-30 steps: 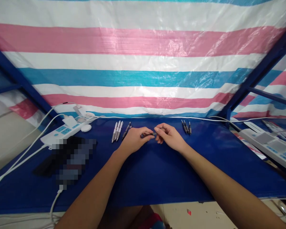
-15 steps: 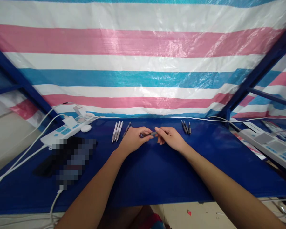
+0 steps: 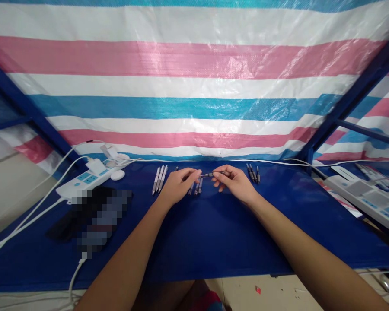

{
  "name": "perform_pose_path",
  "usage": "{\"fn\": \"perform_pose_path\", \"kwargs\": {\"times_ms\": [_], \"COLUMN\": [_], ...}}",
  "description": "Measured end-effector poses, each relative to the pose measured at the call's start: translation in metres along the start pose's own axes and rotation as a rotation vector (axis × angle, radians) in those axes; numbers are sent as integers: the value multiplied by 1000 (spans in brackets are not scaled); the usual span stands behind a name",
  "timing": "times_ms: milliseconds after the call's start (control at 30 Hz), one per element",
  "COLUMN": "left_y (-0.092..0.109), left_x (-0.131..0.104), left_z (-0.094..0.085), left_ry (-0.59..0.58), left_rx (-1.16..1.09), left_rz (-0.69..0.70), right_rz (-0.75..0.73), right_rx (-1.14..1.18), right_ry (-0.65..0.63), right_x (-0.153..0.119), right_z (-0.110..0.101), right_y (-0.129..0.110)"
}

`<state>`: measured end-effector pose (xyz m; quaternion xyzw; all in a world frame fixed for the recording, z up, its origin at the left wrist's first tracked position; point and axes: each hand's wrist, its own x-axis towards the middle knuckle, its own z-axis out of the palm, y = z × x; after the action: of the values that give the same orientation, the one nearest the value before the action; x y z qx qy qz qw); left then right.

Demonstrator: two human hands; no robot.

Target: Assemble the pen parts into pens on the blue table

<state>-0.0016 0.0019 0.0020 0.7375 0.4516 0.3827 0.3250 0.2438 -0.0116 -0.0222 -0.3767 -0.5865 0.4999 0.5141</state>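
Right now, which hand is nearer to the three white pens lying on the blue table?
Left. The left hand is just to the right of the white pens, not touching them. The right hand is farther right, beyond the left hand.

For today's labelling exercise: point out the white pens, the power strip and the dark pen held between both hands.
white pens (image 3: pixel 159 178), head view, mid-barrels.
power strip (image 3: pixel 84 178), head view, top face.
dark pen (image 3: pixel 210 174), head view, barrel.

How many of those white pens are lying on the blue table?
3 white pens lie side by side on the blue table, just left of the left hand. Darker pens lie elsewhere, and the hands may hide more.
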Motion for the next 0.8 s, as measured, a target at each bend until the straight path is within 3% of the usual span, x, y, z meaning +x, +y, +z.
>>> {"fn": "perform_pose_path", "kwargs": {"times_ms": [267, 567, 800], "left_y": [-17, -12, -15], "left_x": [10, 8, 9], "left_z": [-2, -4, -4], "left_ry": [72, 109, 108], "left_rx": [-272, -507, -614], "left_rz": [-142, -70, -118], "right_rz": [30, 76, 68], "right_rx": [50, 43, 84], "right_ry": [46, 73, 121], "right_x": [1, 2, 2], "right_z": [1, 4, 4], "right_y": [-2, -3, -4]}}
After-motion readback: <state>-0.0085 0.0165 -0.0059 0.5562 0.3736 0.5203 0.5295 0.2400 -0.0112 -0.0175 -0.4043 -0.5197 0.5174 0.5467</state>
